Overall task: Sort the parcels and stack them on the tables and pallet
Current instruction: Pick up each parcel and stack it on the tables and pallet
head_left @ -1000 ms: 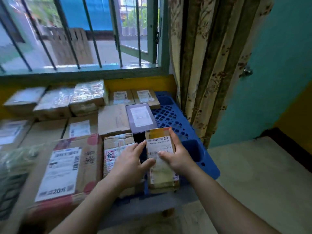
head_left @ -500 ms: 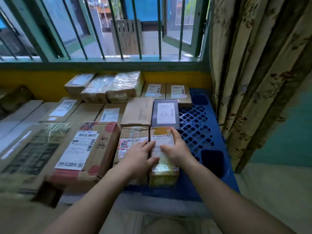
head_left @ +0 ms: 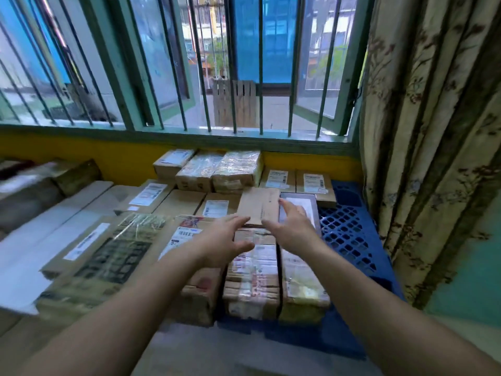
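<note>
- Fingers [head_left: 284, 205] of both hands: spread and slack, grasping nothing; half a second ago they pressed the yellow parcel [head_left: 303, 289].
- Left hand [head_left: 225, 240], right hand [head_left: 294, 226]: now lifted toward the far rows of the blue pallet [head_left: 349, 234].
- Yellow parcel: lies at the pallet's near edge, against the taped parcel [head_left: 252, 272]; we judge this placement finished.
- Obscured: the right hand covers part of the grey parcel [head_left: 307, 203]; contact unclear, labels blurred.

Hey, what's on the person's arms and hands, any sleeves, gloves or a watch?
Nothing worn shows. The left forearm and right forearm are bare down to the picture's bottom edge, with no sleeves in view. The left hand and right hand have no gloves, and no watch, bracelet or ring shows, though blur could hide a thin ring.
</note>
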